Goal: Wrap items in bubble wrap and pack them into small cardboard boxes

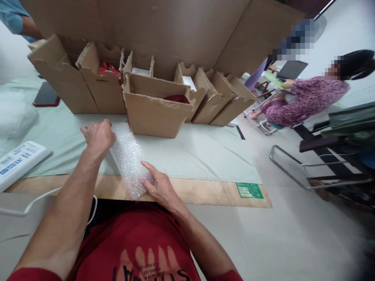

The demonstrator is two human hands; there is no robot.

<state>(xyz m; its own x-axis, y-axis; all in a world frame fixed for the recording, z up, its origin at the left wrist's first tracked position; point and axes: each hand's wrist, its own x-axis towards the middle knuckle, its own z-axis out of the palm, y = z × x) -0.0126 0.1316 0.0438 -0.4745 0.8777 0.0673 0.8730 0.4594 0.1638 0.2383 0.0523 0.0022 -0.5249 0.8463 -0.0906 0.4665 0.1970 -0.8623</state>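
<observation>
A clear bubble wrap sleeve (127, 156) lies slantwise across the table, its near end over the wooden front edge. My right hand (161, 186) holds its lower right edge, with thumb and forefinger on the wrap and the other fingers mostly hidden. Beside the sleeve's upper left edge, my left hand (99, 136) is closed with curled fingers; whatever may be in them is hidden. Just beyond the sleeve stands an open cardboard bin (155, 111) with something dark red inside.
More cardboard bins (109, 93) line the back, one holding red packets (108, 70). To the left are a phone (46, 94), a white labelled device (22, 160) with a cable, and heaped bubble wrap (14, 115). A seated person (307, 95) and metal-framed chair (288, 162) are right.
</observation>
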